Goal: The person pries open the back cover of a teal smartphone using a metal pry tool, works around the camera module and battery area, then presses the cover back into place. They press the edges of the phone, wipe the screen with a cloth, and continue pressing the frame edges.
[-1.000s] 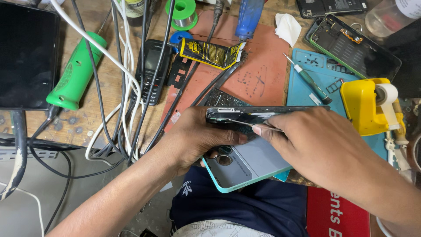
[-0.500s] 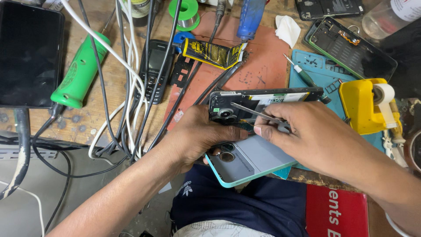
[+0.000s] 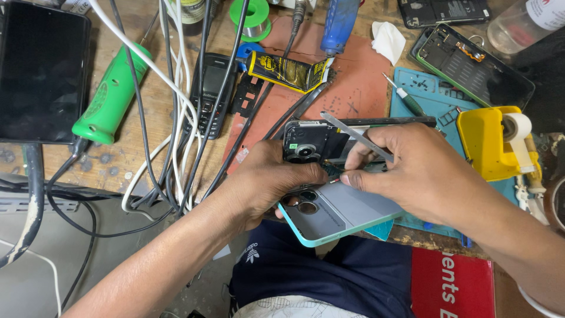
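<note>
Pinched in the right hand (image 3: 412, 176), metal tweezers (image 3: 356, 135) point down into the opened phone (image 3: 321, 144), which the left hand (image 3: 265, 182) clasps at its camera end, tilted up above a teal back cover (image 3: 347, 215) at the counter (image 3: 126, 168) edge. Near the left hand lie tangled cables (image 3: 176, 112), a green-handled tool (image 3: 109, 97) and a yellow glue tube (image 3: 288, 70).

left hand (image 3: 268, 179) curled round the opened phone (image 3: 318, 144), thumb across its near edge; right hand (image 3: 412, 174) just right of it, fingers (image 3: 359, 176) pinched on tweezers (image 3: 356, 135); both forearms angle up from below
</note>
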A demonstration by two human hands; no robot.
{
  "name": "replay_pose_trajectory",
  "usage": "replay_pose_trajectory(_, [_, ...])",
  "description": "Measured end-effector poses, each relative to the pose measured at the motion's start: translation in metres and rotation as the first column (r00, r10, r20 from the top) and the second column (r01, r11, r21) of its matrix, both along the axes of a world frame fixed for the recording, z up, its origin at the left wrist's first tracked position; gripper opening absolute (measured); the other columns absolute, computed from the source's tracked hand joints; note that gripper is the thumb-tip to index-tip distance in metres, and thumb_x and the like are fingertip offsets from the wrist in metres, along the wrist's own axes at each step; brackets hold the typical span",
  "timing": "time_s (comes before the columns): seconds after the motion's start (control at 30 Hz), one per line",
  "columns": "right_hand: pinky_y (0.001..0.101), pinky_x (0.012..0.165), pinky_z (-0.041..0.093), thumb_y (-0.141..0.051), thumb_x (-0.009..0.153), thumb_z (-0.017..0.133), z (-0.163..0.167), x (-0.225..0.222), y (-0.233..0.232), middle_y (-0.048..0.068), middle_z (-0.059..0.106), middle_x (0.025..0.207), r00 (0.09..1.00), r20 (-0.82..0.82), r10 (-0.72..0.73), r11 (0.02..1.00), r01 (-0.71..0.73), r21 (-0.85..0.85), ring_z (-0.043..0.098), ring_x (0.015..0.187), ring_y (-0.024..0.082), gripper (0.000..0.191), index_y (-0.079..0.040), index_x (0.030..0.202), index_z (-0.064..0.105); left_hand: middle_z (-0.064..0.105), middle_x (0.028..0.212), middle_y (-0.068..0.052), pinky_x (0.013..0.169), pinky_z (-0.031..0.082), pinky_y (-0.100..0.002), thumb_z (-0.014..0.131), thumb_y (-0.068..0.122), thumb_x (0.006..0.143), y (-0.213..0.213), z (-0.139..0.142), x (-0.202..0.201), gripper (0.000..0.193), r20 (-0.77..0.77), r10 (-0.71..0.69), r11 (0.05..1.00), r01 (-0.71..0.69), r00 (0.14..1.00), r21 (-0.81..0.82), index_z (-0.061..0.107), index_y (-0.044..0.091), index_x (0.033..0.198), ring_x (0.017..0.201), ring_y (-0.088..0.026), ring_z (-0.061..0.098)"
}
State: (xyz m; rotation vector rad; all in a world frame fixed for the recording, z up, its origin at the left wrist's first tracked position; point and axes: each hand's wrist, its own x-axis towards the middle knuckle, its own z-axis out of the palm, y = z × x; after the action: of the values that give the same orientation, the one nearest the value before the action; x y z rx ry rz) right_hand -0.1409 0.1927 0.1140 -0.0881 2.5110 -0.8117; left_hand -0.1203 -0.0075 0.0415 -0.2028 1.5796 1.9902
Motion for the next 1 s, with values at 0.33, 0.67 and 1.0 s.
replay_pose_trajectory(0.33, [0.0267,0.068,0.055,-0.003,0.074,0.08,-0.025,0.001,0.013,0.006,0.069,0.083,0.996,0.072,-0.048,0.933,0.07,-0.353,0.067,0.077,0.012,0.022,0.0,0.093,0.071,0.071,0.063,-0.016,0.028,0.042,-0.026,0.079,0.016,0.074,0.0,0.003,-0.001,0.035,0.01,0.01,0.999,-0.009,1.0,-0.048,0.065,-0.009,0.094,0.042,-0.016,0.066])
replay_pose_trajectory(0.67, [0.0253,0.07,0.053,-0.009,0.079,0.079,-0.02,0.009,0.009,0.003,0.071,0.085,0.996,-0.089,-0.009,0.962,-0.016,-0.273,0.064,0.078,0.008,0.018,-0.002,0.093,0.071,0.072,0.066,-0.014,0.029,0.044,-0.026,0.077,0.018,0.076,-0.001,-0.001,0.0,0.034,0.02,-0.002,1.0,0.002,1.0,0.011,0.069,-0.007,0.097,0.045,-0.016,0.067])
replay_pose_trajectory(1.0, [0.0266,0.063,0.049,-0.018,0.078,0.083,-0.009,0.007,0.003,0.004,0.073,0.081,0.999,-0.047,0.005,0.998,-0.008,-0.065,0.062,0.071,0.009,0.026,-0.005,0.1,0.077,0.072,0.068,-0.013,0.029,0.045,-0.027,0.078,0.02,0.075,0.002,-0.001,-0.001,0.035,0.069,0.012,1.0,-0.011,0.998,-0.025,0.069,-0.004,0.099,0.047,-0.016,0.068])
